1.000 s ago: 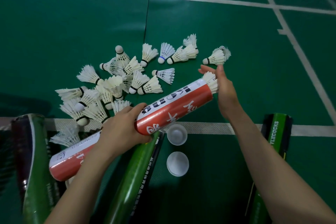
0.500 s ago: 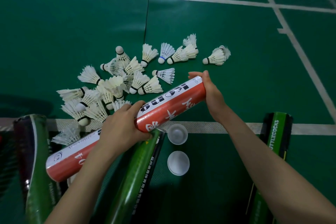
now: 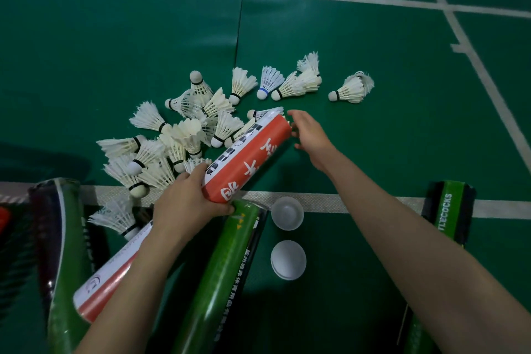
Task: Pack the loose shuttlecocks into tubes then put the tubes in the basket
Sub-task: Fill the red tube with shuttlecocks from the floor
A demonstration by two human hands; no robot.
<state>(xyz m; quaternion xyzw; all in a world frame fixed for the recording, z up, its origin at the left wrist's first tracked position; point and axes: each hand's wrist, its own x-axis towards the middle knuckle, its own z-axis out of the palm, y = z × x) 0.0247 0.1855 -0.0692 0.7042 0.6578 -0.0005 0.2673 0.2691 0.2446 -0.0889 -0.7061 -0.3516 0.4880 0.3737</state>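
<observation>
My left hand [image 3: 184,204] grips the near end of a red and white tube [image 3: 250,155] that slants up to the right above the floor. My right hand [image 3: 311,135] hovers at the tube's far open end, fingers relaxed and holding nothing. Several loose white shuttlecocks [image 3: 186,135] lie in a pile on the green floor behind the tube. One shuttlecock [image 3: 352,89] lies apart at the right. No basket is in view.
A second red and white tube [image 3: 106,282] lies under my left forearm. Green tubes lie at the left [image 3: 67,267], centre [image 3: 218,273] and right [image 3: 448,210]. Two white caps [image 3: 287,213] [image 3: 288,259] sit near the white floor line [image 3: 330,201].
My right hand pushed a shuttlecock fully into the tube's far end, then drew back slightly. The tube swung to a steeper slant, its far end closer to the pile.
</observation>
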